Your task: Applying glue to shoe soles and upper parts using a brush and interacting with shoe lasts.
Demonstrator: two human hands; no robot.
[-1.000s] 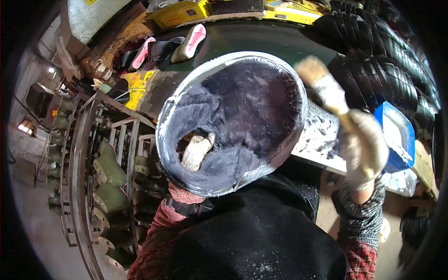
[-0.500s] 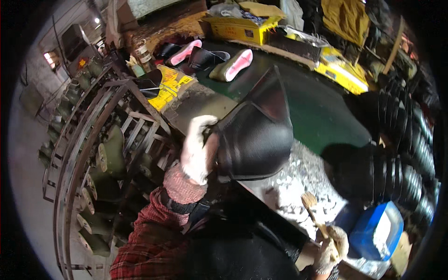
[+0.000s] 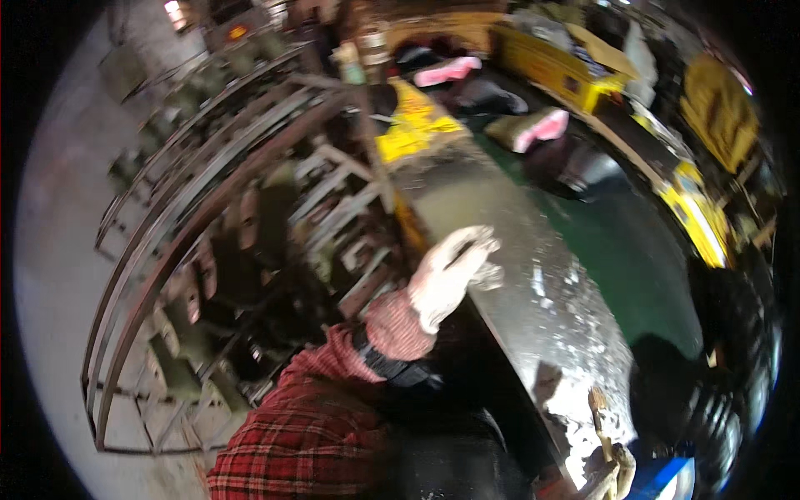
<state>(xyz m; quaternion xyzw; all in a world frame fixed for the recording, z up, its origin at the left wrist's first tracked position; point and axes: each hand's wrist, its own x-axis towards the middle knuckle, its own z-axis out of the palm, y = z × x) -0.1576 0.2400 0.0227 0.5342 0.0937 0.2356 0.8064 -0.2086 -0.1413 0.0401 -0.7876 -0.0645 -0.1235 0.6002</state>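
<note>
My left hand (image 3: 457, 277), in a white glove, reaches over the near edge of the worktop (image 3: 467, 196). Its fingers are stretched and slightly curved, with nothing in them. At the lower right my right hand (image 3: 615, 475), also gloved, grips a brush (image 3: 598, 414) by its handle, bristles pointing away from me over a white-smeared part of the worktop. Farther back lies a glossy black boot upper (image 3: 583, 169), blurred, on the green surface, close to an olive boot piece with a pink sole (image 3: 532, 129).
A metal rack (image 3: 250, 158) holding several olive boots (image 3: 179, 367) stands at the left. Beside my right hand is a blue container (image 3: 673, 477). Black stacked pieces (image 3: 717, 433) crowd the right side. Yellow boxes (image 3: 550, 65) line the back, and a yellow sheet (image 3: 414, 125) lies at the worktop's far end.
My left hand has let go of the black boot upper, which now lies farther back on the green surface. The view has swung leftward. My right hand still grips the brush.
</note>
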